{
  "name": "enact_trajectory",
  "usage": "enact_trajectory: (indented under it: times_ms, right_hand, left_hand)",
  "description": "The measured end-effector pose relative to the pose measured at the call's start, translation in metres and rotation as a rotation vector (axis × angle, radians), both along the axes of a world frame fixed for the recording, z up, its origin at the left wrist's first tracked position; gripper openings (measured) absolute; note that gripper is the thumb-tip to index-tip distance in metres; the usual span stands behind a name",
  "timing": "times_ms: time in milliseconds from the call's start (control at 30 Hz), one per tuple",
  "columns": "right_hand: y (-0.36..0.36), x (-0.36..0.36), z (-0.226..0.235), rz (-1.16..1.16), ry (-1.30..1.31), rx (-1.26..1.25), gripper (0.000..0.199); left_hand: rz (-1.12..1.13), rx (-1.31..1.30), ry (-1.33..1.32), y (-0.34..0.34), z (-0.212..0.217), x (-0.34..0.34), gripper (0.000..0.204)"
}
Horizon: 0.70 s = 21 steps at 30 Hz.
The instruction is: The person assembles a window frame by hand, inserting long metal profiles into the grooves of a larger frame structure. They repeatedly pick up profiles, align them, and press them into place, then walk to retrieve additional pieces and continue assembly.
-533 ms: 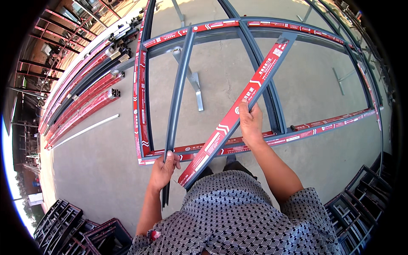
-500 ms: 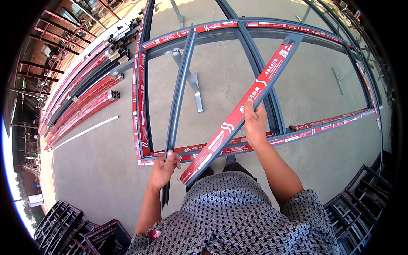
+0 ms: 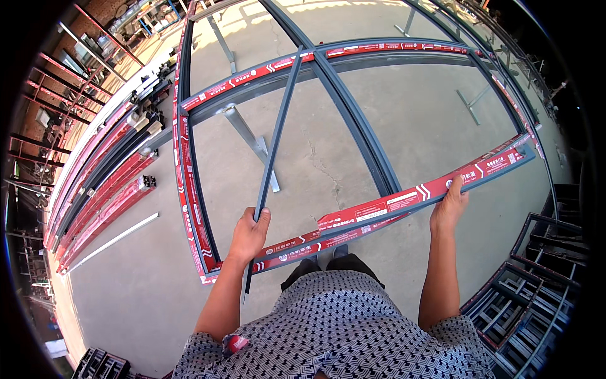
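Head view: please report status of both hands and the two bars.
Left hand gripping slim grey bar. Right hand holding red-faced bar. Both overlap large frame in view; contact unclear.

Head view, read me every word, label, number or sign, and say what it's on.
Held red-faced bar: white lettering, a pale label, a square code; I won't copy wording.
Red frame strips: white lettering, mostly too small to read.
Red patch on the shirt: pale marking, too blurred.
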State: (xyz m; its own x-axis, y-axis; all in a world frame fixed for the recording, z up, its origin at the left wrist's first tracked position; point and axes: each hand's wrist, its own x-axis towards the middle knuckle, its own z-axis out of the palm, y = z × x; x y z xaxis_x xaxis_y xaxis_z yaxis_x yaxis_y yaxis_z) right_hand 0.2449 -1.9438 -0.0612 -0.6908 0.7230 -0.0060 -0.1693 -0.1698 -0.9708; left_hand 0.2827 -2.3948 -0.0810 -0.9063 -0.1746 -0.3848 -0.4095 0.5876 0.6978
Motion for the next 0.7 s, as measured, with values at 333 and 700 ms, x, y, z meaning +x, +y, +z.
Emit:
enact_trajectory:
  times_ms: [333,700]
  right_hand:
    - [0.094,0.004,-0.008,-0.129,0.092,-0.145,0.027]
    - [0.265,0.016,-0.028,-0.225,0.033,-0.117,0.024]
  left_hand:
    - [0.074,0.056,-0.027,0.051,-0.012,-0.050,0.061]
    - [0.275,0.346,0.006,0.164,-0.086,-0.154,0.062]
